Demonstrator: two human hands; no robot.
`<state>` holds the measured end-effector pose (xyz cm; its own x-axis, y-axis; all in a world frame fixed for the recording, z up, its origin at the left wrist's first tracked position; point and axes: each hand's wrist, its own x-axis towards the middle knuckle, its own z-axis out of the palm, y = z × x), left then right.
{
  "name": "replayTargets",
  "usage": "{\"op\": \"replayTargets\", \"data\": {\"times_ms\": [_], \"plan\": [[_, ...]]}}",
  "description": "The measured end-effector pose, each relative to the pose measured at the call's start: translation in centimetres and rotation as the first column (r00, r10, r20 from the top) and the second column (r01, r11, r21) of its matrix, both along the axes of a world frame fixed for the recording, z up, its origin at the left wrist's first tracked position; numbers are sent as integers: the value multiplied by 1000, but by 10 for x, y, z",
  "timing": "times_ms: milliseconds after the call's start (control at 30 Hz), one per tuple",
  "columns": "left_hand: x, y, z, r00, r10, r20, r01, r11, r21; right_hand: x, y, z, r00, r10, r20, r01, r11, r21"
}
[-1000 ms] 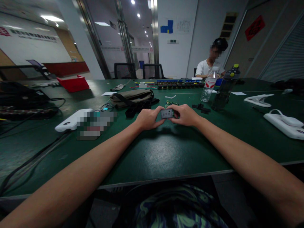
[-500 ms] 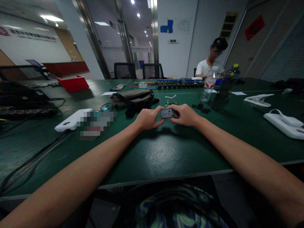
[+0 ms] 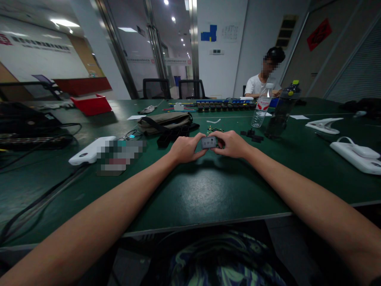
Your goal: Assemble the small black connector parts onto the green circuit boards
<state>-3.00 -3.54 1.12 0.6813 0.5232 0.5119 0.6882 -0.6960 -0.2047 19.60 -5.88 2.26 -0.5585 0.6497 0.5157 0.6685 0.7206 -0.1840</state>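
A small grey box marked "SPD" (image 3: 208, 142) is held up over the green table, its lettered face toward me. My left hand (image 3: 185, 149) grips its left side between thumb and fingers. On the other side, my right hand (image 3: 233, 143) pinches the right end, which is partly covered by the fingers. Behind the hands lie green circuit boards (image 3: 214, 129), partly hidden. Several small black parts (image 3: 252, 135) are to the right of my right hand. Left of the boards rests a black tray (image 3: 166, 139).
A grey-brown bag (image 3: 165, 123) lies behind the tray. On the left are a white device (image 3: 89, 151) and a red bin (image 3: 91, 105). To the right stand a clear water bottle (image 3: 262, 107) and a dark bottle (image 3: 282, 113). A person (image 3: 262, 83) sits across the table.
My hands and the grey box stay almost exactly in place. Across the table, the person's hand has come up slightly.
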Motion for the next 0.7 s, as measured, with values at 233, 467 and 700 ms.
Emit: {"op": "replayTargets", "data": {"times_ms": [233,467,700], "plan": [[0,0,0,1000,-4,4,4,1000,4,0,0,0,1000,-5,6,5,1000,0],[0,1,0,1000,9,-5,-9,1000,-13,0,0,0,1000,-5,9,5,1000,-9],[0,0,0,1000,3,-1,-3,1000,-17,0,0,0,1000,3,3,-3,1000,-2]]}}
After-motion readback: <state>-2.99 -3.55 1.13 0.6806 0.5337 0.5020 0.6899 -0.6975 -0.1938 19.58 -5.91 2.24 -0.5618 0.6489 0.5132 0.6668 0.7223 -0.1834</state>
